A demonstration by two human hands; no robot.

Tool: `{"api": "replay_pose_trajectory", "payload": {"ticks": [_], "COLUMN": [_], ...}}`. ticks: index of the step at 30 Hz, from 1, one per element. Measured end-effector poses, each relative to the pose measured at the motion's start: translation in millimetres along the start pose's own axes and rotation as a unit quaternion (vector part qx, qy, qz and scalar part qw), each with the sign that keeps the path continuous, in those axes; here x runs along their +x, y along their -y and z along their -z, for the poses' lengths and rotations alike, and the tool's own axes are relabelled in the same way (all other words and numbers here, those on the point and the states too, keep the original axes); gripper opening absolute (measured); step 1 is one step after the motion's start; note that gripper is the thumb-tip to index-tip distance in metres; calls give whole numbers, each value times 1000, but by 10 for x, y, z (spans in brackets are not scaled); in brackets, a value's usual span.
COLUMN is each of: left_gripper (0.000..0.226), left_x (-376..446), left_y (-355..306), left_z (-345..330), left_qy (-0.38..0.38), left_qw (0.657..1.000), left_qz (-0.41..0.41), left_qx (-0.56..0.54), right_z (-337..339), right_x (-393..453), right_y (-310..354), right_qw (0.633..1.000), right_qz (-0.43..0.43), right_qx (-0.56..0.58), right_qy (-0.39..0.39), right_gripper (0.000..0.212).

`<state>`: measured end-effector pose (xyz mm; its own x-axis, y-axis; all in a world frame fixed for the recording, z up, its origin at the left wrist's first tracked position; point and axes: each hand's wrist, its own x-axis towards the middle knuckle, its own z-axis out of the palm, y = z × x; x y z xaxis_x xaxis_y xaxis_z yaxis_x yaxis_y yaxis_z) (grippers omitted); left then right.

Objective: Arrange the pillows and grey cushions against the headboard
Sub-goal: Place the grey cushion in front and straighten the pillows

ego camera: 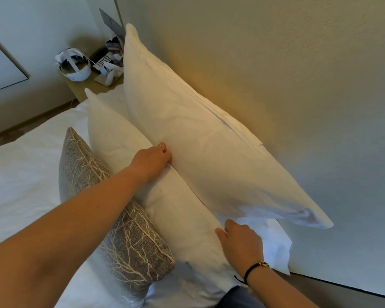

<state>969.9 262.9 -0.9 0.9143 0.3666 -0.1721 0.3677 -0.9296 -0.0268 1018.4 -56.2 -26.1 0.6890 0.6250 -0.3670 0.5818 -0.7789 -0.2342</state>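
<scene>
**Pillows stacked up at the headboard, both hands in the gap**

Head cam, only one view here. The big back pillow (187, 134) leans tilted against the headboard (298, 85), running from about 11 o'clock down to 4 o'clock. Right in front of it sits the front pillow (176, 210), touching it along the seam. The grey cushion (125, 230), with a pale branch pattern, leans on the front pillow's near side, toward 7 o'clock, resting on the white bed sheet (20, 185).

The left hand (152, 162) reaches in at dead centre, fingers curled and pinching fabric right where the two pillows meet. The right hand (239, 243), at 5 o'clock with a black bracelet (253, 268) on the wrist, has its fingers tucked under the back pillow's lower edge; whether they're gripping, can't tell.

Up at 11 o'clock there's a nightstand (80, 85) with a white headset (75, 64) on it.
</scene>
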Motion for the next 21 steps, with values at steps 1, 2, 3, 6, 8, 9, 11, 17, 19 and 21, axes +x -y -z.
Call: {"api": "replay_pose_trajectory", "payload": {"ticks": [1,2,3,6,8,9,11,17,19,21], "left_gripper": [21,22,21,20,24,28,36,35,36,38], "left_x": [-11,-14,-9,38,60,63,65,169,223,294], "left_y": [-26,-44,-54,-25,51,99,194,455,617,815], "left_z": [-27,-43,-50,-50,-63,-75,-96,-45,7,53], "left_qy": [1,2,4,8,19,30,53,115,139,153], "left_qw": [1000,1000,999,997,996,996,994,991,988,984], "left_qz": [9,20,32,55,56,59,73,71,75,87], "left_qx": [7,16,27,50,62,64,55,-8,6,21], "right_z": [-49,-81,-94,-18,54,80,117,229,228,222], "right_x": [25,50,77,115,111,100,81,391,625,895], "right_y": [27,54,77,124,172,210,338,1021,1229,1415], "right_qw": [1000,1000,1000,999,998,997,991,954,949,944], "right_qz": [-1,-1,1,13,45,68,123,181,180,188], "right_qx": [5,8,8,-5,-11,-5,53,231,246,248], "right_qy": [11,19,27,47,49,41,14,52,79,110], "right_gripper": [44,44,44,40,23,15,16,38,50,58]}}
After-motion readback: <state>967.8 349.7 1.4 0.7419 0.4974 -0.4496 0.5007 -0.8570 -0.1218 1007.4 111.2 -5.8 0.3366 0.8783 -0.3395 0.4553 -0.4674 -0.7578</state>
